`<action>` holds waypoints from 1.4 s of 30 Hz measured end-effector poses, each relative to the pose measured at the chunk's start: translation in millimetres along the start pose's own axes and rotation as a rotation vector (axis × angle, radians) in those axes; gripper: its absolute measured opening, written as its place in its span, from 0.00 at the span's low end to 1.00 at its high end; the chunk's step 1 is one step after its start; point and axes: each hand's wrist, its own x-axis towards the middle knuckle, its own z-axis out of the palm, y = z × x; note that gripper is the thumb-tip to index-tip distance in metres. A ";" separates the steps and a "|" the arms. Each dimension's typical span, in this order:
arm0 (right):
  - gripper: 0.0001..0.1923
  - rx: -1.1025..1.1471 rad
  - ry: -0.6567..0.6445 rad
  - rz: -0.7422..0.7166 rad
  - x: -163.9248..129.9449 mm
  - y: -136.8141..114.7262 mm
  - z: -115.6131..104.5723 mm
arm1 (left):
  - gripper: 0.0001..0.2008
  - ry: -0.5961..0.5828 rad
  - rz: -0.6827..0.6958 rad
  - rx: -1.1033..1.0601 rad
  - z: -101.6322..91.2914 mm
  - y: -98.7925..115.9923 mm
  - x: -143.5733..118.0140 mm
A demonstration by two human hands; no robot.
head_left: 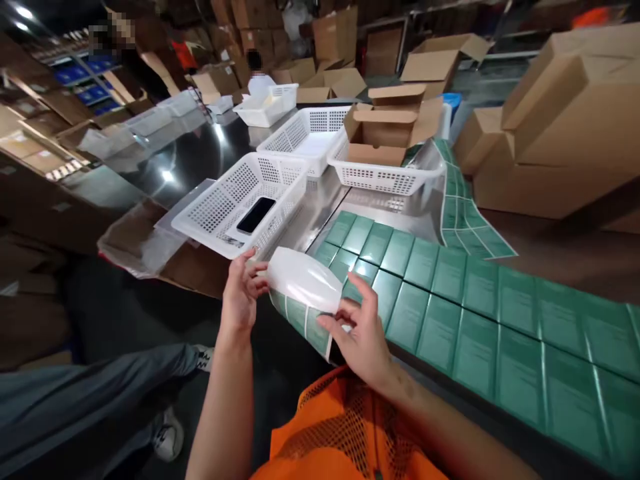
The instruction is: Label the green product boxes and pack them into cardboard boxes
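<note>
My left hand (242, 293) grips the narrow end of a white plastic bottle (300, 279) lying sideways just above the table's front edge. My right hand (361, 333) is at the bottle's other end, fingers pinching the edge of a green label on the curled end of a label sheet (450, 293) beneath the bottle. The sheet of green labels runs to the right across the steel table (325, 200).
Three white perforated baskets sit behind: the nearest (220, 207) holds a black phone (255, 215), another (305, 133) is behind it, a third (385, 175) carries an open cardboard box (387, 130). More label sheet (465, 213) trails right. Stacked cartons (560, 127) stand right. A person's legs (75, 400) are at left.
</note>
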 end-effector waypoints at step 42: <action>0.06 -0.449 0.025 0.097 8.9 -71.4 -137.7 | 0.15 -0.255 -0.145 0.499 11.6 -27.4 1.5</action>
